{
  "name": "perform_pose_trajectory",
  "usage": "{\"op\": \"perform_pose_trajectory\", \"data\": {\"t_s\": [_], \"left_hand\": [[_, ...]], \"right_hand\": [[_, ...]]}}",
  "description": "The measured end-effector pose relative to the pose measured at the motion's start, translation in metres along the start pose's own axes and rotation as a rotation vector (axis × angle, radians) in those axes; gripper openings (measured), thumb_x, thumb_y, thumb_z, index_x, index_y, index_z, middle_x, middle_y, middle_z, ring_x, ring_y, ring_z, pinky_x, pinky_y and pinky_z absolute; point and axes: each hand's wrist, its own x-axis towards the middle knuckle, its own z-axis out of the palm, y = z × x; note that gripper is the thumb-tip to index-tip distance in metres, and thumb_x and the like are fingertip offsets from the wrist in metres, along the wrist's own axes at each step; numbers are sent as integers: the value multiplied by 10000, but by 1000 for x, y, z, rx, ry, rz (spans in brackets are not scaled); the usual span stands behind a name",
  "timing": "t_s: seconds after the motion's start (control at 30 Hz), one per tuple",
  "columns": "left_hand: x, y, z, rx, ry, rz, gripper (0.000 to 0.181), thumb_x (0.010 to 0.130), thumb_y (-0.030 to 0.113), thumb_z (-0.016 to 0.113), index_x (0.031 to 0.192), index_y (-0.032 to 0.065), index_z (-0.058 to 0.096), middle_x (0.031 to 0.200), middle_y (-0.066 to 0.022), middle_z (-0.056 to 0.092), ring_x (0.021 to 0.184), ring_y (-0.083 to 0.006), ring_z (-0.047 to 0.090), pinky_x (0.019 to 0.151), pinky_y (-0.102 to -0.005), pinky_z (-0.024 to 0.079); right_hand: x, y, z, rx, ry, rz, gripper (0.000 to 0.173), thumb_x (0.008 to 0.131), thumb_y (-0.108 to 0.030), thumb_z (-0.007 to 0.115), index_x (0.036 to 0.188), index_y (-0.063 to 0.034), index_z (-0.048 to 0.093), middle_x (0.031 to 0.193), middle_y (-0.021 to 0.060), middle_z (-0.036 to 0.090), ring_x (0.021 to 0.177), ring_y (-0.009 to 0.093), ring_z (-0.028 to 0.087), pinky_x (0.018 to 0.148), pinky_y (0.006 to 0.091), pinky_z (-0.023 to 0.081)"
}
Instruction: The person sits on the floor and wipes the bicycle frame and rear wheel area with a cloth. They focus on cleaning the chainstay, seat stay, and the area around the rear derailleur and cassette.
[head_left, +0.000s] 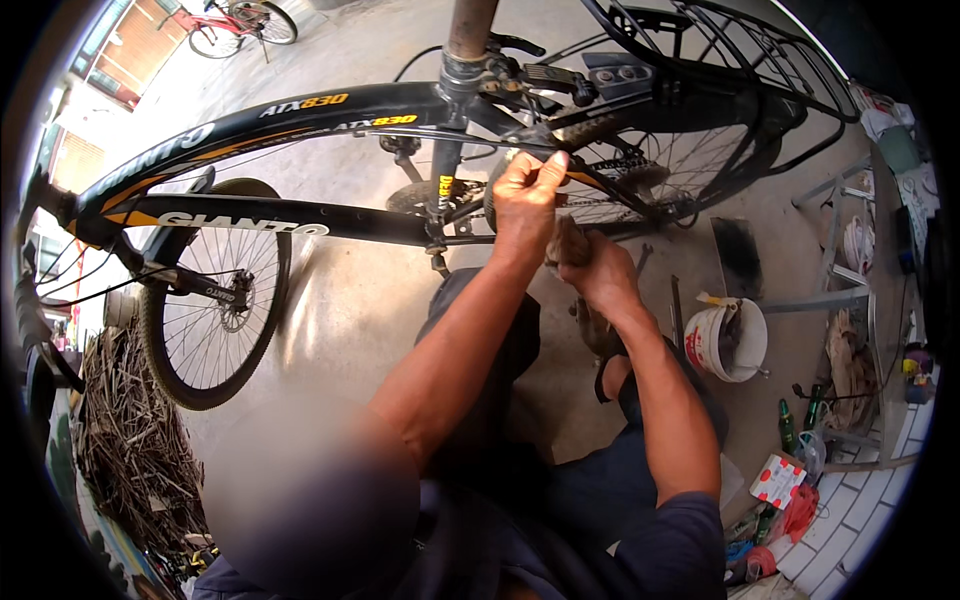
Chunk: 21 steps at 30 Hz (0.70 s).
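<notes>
A black bicycle with orange accents stands across the view, its frame (390, 221) before me. My left hand (529, 206) is raised at the rear stays, thumb and fingertips pinched together beside the rear tyre. Whatever small thing may be between them is too small to make out. Just below and to the right, my right hand (604, 274) is closed around a crumpled brown rag (568, 241). The rear wheel (682, 169) and a chainring (412, 196) are behind the frame tubes. The front wheel (217, 300) rests on the floor at the left.
A white bucket (697, 337) stands right of my leg, near a dark flat plate (736, 256). A metal frame (825, 300), green bottles (786, 427) and a dotted box (778, 480) line the right side. Bundled sticks (127, 420) lie at left; a red bicycle (232, 26) stands far off.
</notes>
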Motion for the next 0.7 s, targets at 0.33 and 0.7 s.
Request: {"op": "perform_pose_trajectory", "data": {"t_s": [0.33,0.7], "left_hand": [[1,7,-3,23,-36,-31,252,897,252,673,761,89,538,830,-44,638,796,-150,651,684,-298,535],[0,15,-1,38,-45,-98,232,909,239,660,779,93,534,834,-30,632,813,-149,657,691,-284,525]], "right_hand": [[26,45,18,-388,472,-146,315,693,-123,732,960,-44,585,1019,136,620,955,347,576,860,435,458],[46,57,65,-295,296,-177,241,712,-67,621,952,-54,606,997,124,639,951,337,573,844,410,473]]}}
